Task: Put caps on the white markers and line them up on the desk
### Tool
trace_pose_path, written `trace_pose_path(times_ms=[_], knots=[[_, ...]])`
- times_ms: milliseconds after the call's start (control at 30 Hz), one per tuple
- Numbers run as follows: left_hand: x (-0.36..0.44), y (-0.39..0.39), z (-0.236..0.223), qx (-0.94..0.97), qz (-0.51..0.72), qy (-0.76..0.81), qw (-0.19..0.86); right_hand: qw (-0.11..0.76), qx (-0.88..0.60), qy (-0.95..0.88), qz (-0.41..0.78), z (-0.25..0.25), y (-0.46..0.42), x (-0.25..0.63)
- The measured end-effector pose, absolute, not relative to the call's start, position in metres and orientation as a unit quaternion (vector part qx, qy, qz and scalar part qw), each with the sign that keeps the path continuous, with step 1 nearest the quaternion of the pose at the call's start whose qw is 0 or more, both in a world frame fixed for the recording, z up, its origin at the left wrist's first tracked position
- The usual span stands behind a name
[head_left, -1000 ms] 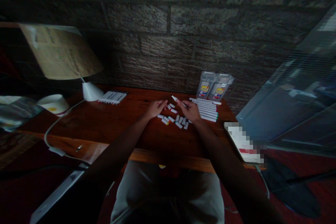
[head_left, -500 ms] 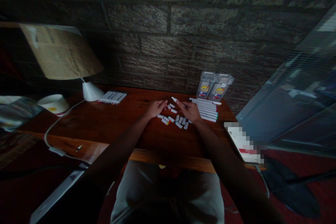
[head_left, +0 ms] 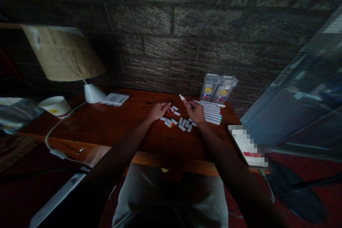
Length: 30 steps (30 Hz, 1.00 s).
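Observation:
In the head view my right hand (head_left: pixel 195 112) is closed around a white marker (head_left: pixel 182 97), whose pale end points up and away to the left. My left hand (head_left: pixel 159 110) rests on the table with its fingers drawn together; what they hold, if anything, is too small and dark to make out. Between and just below both hands lie several loose white marker caps (head_left: pixel 183 127), some with coloured ends. To the right of my right hand, white markers (head_left: pixel 212 113) lie side by side in a row, with red and green showing at their right ends.
Two clear plastic cases (head_left: pixel 223 91) with yellow labels stand against the brick wall (head_left: pixel 160 50). At the left are a second row of markers (head_left: pixel 115 99), a table lamp (head_left: pixel 93 94) and a white bowl (head_left: pixel 55 106). A pixelated flat item lies on the wooden table's (head_left: pixel 107 121) right edge.
My right hand has shifted slightly right and away from my left hand, taking the white marker along. My left hand and the loose caps stay where they were.

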<state>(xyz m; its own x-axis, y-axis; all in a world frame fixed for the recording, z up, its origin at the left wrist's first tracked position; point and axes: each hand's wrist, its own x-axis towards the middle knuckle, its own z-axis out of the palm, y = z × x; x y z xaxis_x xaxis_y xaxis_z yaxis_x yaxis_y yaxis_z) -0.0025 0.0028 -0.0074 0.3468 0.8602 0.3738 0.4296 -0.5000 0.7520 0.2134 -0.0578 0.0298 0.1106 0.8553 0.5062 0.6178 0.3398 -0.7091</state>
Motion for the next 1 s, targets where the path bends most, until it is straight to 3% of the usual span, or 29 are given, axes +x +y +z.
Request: trace_pose_path(times_ms=[367, 633, 867, 1000], knots=[[0.016, -0.037, 0.017, 0.869, 0.363, 0.225, 0.251, 0.521, -0.591, -0.600, 0.136, 0.024, -0.049, 0.221], [0.017, -0.036, 0.013, 0.892, 0.304, 0.237, 0.237, 0.542, -0.596, -0.571, 0.157, 0.022, -0.048, 0.221], [0.017, -0.033, 0.006, 0.879, 0.320, 0.229, 0.269, 0.596, -0.530, -0.442, 0.411, 0.027, -0.040, 0.218], [0.017, -0.035, 0.010, 0.851, 0.366, 0.251, 0.280, 0.602, -0.487, -0.410, 0.483, 0.030, -0.040, 0.220]])
